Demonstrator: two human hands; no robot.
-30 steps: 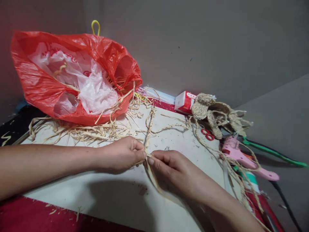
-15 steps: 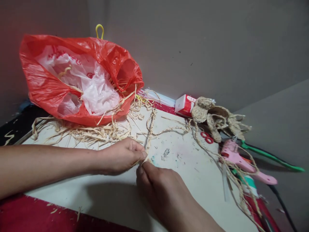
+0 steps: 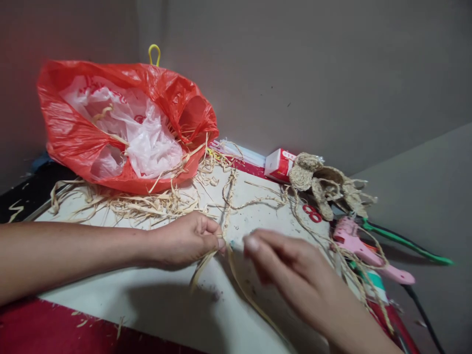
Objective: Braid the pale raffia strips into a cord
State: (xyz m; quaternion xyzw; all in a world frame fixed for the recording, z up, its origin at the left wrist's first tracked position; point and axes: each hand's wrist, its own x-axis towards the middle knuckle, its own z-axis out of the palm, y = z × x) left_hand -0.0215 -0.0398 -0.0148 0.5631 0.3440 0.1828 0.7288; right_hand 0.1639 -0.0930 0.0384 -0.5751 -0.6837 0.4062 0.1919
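Observation:
My left hand (image 3: 184,241) rests on the white board (image 3: 165,300) with thumb and fingers pinched on the near end of a braided straw cord (image 3: 227,196) that runs away toward the wall. Loose straw strands (image 3: 201,268) hang from that pinch. My right hand (image 3: 291,273), blurred by motion, is just right of the pinch with fingers partly curled. A long straw strand (image 3: 243,290) trails beneath it; whether it holds that strand is unclear.
A red plastic bag (image 3: 121,123) with white plastic inside lies at the back left, with a pile of loose straw (image 3: 140,201) in front. At the right are a red-white box (image 3: 279,164), woven straw pieces (image 3: 324,184), a pink glue gun (image 3: 363,250) and a green-handled tool (image 3: 405,242).
My right hand has lifted and swung rightward from the pinch point, drawing a strand out. My left hand has kept its pinch on the braid.

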